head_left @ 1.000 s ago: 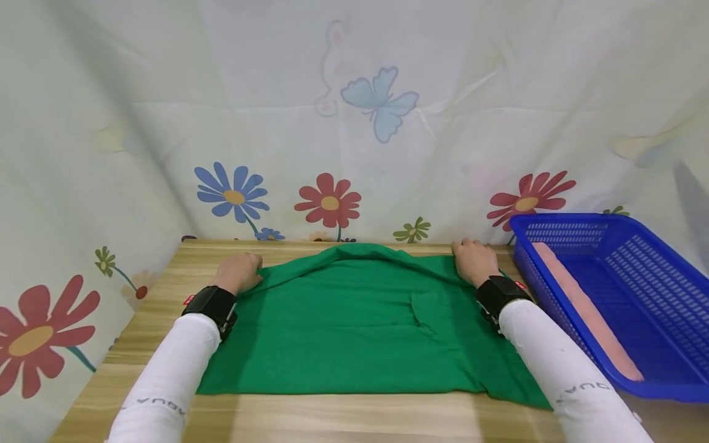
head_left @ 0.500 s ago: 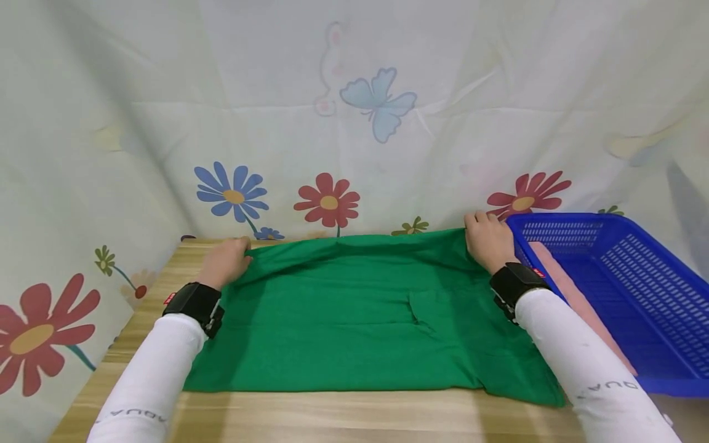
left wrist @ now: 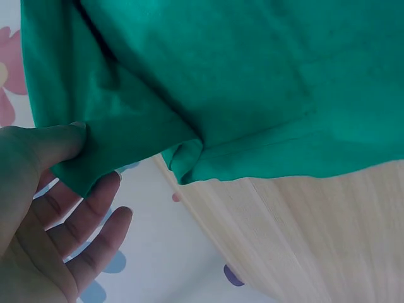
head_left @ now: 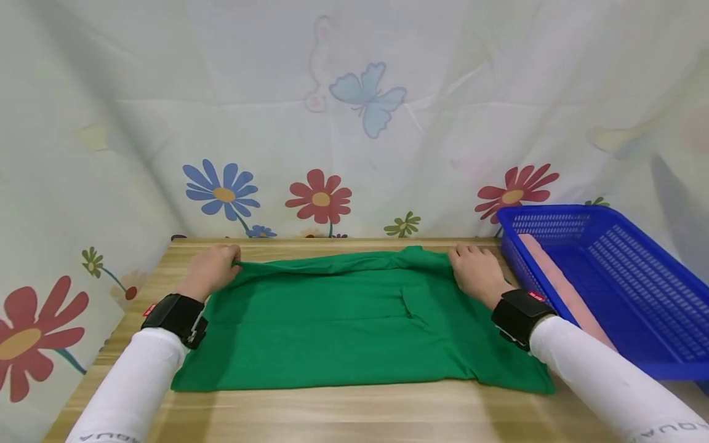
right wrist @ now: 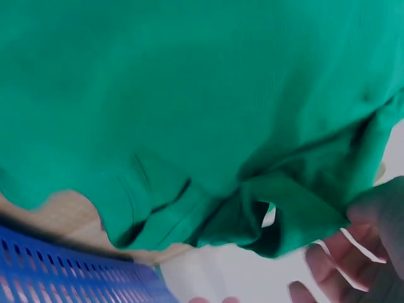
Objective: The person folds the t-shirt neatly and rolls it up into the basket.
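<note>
A wide green cloth (head_left: 332, 338) lies over the wooden table, its far edge turned up into a loose ridge between my two hands. At its far left corner, my left hand (head_left: 210, 269) pinches the edge. In the left wrist view, the thumb (left wrist: 60, 145) lies over the cloth with the fingers beneath, and a small curled fold hangs alongside. On the far right, my right hand (head_left: 476, 274) grips the same edge. The right wrist view shows bunched folds of the green cloth (right wrist: 183, 120) leading to that thumb and fingers. A short crease marks the cloth's right half.
Close beside my right forearm stands a blue plastic basket (head_left: 515, 264) with perforated walls. Along its left inner side lies a strip of folded pink cloth (head_left: 559, 286). A flower-printed curtain (head_left: 266, 123) hangs behind and left of the wooden table (head_left: 310, 418).
Both hands first raised the cloth's far edge while spreading apart, then lowered it. The left hand has gone further left, and the ridge now lies lower and flatter.
</note>
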Demonstrator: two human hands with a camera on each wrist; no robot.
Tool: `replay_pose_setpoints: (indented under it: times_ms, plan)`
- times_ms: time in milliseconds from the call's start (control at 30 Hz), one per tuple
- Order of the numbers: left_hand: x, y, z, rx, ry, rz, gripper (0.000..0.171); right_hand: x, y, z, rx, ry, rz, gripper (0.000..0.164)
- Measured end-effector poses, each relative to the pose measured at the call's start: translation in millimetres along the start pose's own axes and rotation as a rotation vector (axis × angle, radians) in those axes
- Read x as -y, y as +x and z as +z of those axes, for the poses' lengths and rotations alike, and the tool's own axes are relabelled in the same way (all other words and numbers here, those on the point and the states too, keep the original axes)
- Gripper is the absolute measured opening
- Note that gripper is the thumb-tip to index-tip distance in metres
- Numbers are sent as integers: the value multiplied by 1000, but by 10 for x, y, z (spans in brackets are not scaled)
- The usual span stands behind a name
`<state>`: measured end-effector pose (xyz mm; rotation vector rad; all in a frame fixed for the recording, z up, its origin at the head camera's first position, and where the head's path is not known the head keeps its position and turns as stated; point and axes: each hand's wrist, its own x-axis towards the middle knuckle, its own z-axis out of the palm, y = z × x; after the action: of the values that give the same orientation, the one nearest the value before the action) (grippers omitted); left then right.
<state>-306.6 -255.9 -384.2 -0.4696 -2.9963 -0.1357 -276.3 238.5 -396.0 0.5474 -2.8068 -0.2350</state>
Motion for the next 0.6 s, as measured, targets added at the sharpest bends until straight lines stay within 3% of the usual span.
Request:
replay_pose_setpoints:
  times_ms: [133, 300, 600]
  plan:
    - [7, -20, 1, 13, -8, -12, 11, 80, -111, 20, 79, 3, -30, 13]
    - [-13, -17, -11, 28, -18, -9, 9, 146, -208, 112, 76, -5, -95, 9]
    - [2, -19, 22, 4, -12, 1, 7, 144, -235, 195, 97, 58, -108, 8]
